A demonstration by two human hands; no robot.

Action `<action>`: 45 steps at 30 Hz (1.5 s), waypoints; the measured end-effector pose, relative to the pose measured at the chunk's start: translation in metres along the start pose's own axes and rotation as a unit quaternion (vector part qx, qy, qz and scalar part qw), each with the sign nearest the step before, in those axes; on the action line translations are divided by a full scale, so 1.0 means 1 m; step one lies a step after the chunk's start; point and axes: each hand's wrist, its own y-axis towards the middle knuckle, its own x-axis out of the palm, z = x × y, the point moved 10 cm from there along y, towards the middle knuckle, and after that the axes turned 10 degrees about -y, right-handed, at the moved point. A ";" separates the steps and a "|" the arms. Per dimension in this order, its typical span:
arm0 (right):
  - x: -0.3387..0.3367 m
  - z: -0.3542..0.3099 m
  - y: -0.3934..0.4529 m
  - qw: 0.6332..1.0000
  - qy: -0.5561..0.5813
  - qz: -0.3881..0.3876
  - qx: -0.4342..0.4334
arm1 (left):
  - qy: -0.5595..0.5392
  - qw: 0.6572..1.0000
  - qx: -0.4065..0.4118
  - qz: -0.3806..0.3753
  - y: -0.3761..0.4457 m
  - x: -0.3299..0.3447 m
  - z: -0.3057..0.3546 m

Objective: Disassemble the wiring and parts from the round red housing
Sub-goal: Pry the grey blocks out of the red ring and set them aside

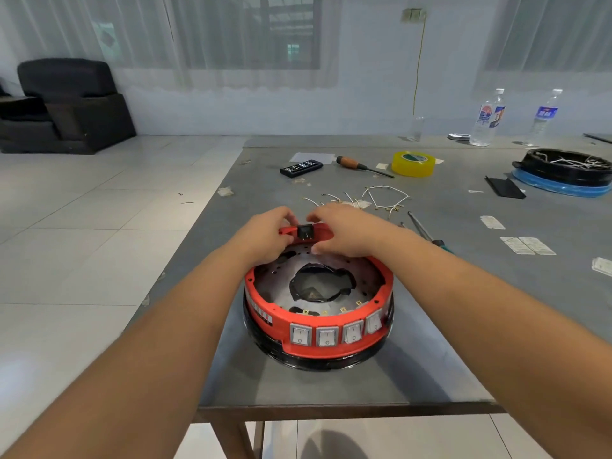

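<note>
Head cam: round red housing [319,306] sits mid-frame on the grey table [463,293], and both the left hand [268,235] and right hand [344,231] pinch a black switch [305,232] on its far rim.

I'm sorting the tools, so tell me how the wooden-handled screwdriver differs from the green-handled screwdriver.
The wooden-handled screwdriver has a brown handle with a black collar; the green-handled screwdriver has a dark green grip. The wooden-handled one lies at the far side of the table beside the yellow tape roll; the green-handled one lies nearer, just beyond the right forearm, its handle partly hidden. Both lie flat and untouched.
</note>
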 end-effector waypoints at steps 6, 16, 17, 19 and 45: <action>0.004 -0.014 0.019 0.997 -0.060 0.034 -0.044 | -0.015 0.999 0.005 0.039 0.003 -0.004 0.000; 0.000 -0.028 0.019 0.966 -0.204 0.143 -0.066 | 0.012 0.999 0.016 0.025 0.003 0.001 -0.001; 0.000 -0.029 0.019 0.964 -0.210 0.148 -0.066 | 0.014 0.999 0.017 0.026 0.003 0.001 -0.001; 0.000 -0.028 0.020 0.963 -0.218 0.149 -0.062 | 0.020 0.999 0.014 0.023 0.002 0.002 -0.001; 0.010 -0.035 0.013 0.933 -0.291 0.184 -0.103 | 0.058 0.998 0.009 0.023 0.009 0.004 -0.007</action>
